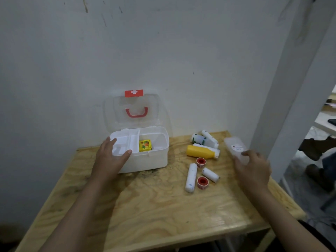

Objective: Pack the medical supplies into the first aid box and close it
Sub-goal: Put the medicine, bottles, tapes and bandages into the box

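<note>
The white first aid box (154, 160) stands on the wooden table (154, 206) with its clear lid (132, 110) raised against the wall. A small yellow packet (145, 145) lies in its right part, and a white divider tray (125, 142) fills the left part. My left hand (109, 159) grips the box's front left corner and the tray edge. My right hand (252, 168) holds a clear flat plastic case (235, 147) at the table's right side. Between them lie a yellow bottle (200, 151), white bandage rolls (190, 177) and two red-cored tape rolls (202, 181).
A white wall rises right behind the box. A white pillar (291, 106) stands at the table's right rear corner. More white bottles and rolls (205, 140) are heaped behind the yellow bottle. The table's right edge lies close under my right hand.
</note>
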The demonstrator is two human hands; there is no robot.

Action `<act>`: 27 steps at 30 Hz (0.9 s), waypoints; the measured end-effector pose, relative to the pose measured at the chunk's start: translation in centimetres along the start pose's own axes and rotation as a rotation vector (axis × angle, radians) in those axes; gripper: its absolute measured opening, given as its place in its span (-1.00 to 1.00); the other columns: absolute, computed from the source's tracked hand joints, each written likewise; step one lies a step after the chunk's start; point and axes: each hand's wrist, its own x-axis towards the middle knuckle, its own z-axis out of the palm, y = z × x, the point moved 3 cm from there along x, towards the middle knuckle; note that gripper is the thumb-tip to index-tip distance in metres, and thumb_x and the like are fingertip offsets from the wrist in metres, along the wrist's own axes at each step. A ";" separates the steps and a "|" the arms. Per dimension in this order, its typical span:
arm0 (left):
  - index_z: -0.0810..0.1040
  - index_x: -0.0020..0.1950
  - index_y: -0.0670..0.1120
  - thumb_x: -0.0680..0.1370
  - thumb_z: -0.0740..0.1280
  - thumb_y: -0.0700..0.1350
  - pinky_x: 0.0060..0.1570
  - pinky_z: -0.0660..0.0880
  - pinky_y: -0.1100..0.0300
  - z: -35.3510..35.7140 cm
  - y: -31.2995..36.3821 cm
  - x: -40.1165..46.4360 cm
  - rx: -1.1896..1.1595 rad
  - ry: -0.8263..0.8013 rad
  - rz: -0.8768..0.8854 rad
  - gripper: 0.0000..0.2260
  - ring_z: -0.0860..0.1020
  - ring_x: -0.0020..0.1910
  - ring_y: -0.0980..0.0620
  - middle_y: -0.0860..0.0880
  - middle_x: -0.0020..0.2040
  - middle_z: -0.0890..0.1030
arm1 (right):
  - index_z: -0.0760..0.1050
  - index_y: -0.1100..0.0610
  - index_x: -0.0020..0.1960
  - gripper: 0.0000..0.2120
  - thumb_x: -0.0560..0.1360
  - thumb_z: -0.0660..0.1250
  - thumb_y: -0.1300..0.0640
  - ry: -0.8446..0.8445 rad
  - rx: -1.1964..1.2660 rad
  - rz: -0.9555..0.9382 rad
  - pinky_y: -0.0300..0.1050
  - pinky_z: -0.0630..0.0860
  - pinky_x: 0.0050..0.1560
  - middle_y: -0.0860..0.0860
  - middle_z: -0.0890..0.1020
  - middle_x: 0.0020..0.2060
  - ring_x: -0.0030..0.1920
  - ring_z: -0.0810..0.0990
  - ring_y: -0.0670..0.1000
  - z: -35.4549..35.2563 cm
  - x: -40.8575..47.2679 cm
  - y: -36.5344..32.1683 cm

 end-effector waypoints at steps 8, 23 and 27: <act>0.30 0.46 -0.02 0.43 0.40 0.16 0.40 0.21 -0.06 0.2 0.4 -0.1 -0.018 0.003 0.000 -0.34 0.18 0.49 -0.06 -0.03 0.54 0.19 | 0.56 0.18 -0.12 -0.81 0.34 0.49 0.13 -0.050 0.338 -0.434 -0.08 0.40 0.02 0.11 0.63 -0.11 -0.04 0.55 0.09 -3.3 0.9 -10.3; 0.24 0.47 0.06 0.39 0.39 0.25 0.35 0.31 -0.11 0.2 0.4 -0.2 -0.024 -0.016 -0.046 -0.28 0.21 0.48 -0.06 0.02 0.55 0.18 | 0.47 0.08 0.05 -0.72 0.36 0.37 0.21 -0.805 0.054 -0.669 -0.12 0.45 -0.07 0.09 0.51 0.07 0.00 0.44 0.05 8.6 -0.2 -24.6; 0.25 0.47 0.07 0.39 0.39 0.25 0.34 0.32 -0.11 0.2 0.3 -0.1 -0.019 -0.003 -0.038 -0.28 0.21 0.48 -0.05 0.03 0.55 0.18 | 0.47 0.09 0.11 -0.67 0.36 0.39 0.24 -0.894 0.008 -0.638 -0.11 0.46 -0.05 0.09 0.51 0.15 -0.03 0.44 0.00 11.2 -0.5 -25.1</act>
